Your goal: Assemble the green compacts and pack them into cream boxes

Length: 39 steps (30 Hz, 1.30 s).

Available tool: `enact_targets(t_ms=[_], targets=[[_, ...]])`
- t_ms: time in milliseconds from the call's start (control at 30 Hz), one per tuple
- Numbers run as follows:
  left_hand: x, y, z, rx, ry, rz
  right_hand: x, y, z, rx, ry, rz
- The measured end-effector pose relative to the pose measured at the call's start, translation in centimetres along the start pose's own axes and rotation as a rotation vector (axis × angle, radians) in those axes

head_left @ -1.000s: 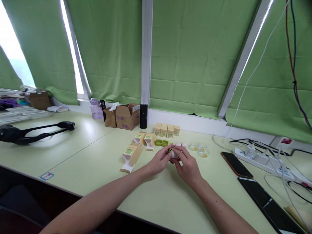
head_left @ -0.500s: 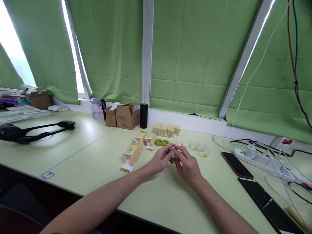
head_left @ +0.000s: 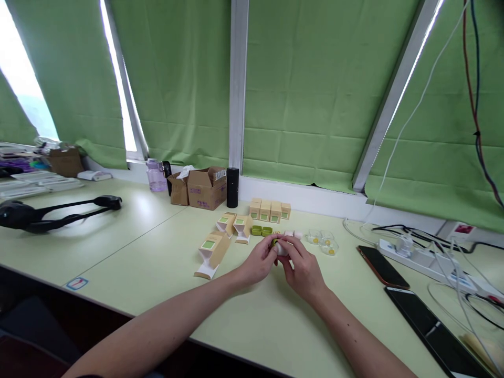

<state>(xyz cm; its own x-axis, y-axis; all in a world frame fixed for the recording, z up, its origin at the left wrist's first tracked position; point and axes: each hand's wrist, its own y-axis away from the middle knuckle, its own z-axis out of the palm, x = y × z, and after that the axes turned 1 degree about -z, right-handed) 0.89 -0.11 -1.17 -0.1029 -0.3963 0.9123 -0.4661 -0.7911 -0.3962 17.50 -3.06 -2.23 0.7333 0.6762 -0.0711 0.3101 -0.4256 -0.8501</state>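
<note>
In the head view, the left hand (head_left: 256,261) and right hand (head_left: 306,266) met above the desk (head_left: 252,325), between its near and far edges, both pinched narrow around a small green-and-white piece (head_left: 281,249). The step in hand seemed to be fitting or parting its green and white portions; the fingers hid which. The next move would probably call for a steady left pinch while the right fingers pressed or turned.

Past the piece, toward the far edge, sat green trays (head_left: 266,232), then white blocks (head_left: 297,234) and clear cups (head_left: 332,251) rightward. Open cartons (head_left: 219,249) sat left of these; closed boxes (head_left: 264,210) stood near the far edge, with a bottle (head_left: 232,188) and cardboard box (head_left: 207,190) farther left. Toward the desk's right side lay a phone (head_left: 381,266), a tablet (head_left: 427,320) and a power strip (head_left: 427,266). Green blinds (head_left: 315,94) hung behind.
</note>
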Motion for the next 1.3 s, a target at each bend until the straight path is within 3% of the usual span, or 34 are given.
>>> enact_targets(t_ms=[267,767,1300], targets=[[-1.1,0.2,0.6,0.04,0.002,0.084,-0.1,-0.2,0.1,0.027,-0.037,-0.023],[-0.2,0.4,0.7,-0.045,0.206,0.041,0.0,0.1,0.3,0.059,-0.107,0.015],[0.0,0.3,0.3,-0.048,0.208,0.009,-0.1,0.2,0.2,0.03,-0.133,0.018]])
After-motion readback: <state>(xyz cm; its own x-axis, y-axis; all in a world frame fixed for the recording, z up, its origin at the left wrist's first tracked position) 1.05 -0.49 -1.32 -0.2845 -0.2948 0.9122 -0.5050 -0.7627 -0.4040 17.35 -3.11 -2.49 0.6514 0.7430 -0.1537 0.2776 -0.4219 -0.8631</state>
